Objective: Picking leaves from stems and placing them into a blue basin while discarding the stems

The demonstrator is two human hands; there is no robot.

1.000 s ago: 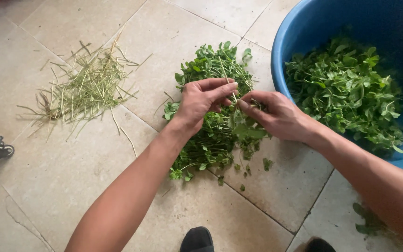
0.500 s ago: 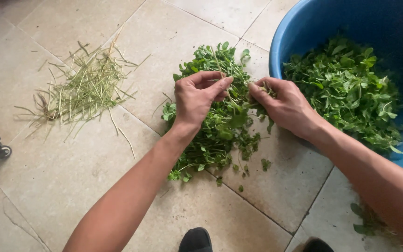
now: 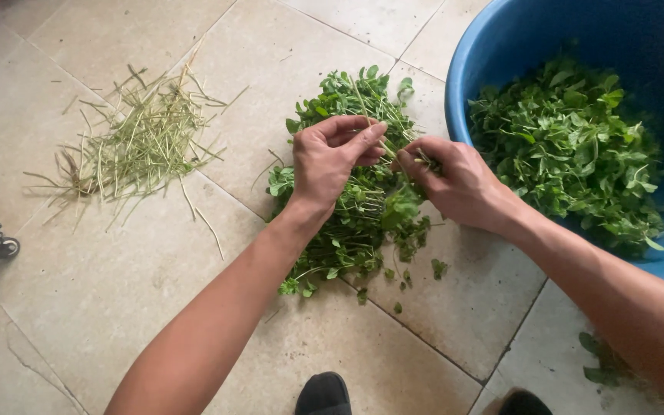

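Green, small-leaved sprig (image 3: 393, 157) on a thin stem, pinched between both hands.

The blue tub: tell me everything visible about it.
The blue tub looks like smooth plastic, round with a rolled rim, cut off by the picture's top and right edges. It stands upright on the tiled floor, partly filled with loose green leaves. The right hand works just beside its rim.
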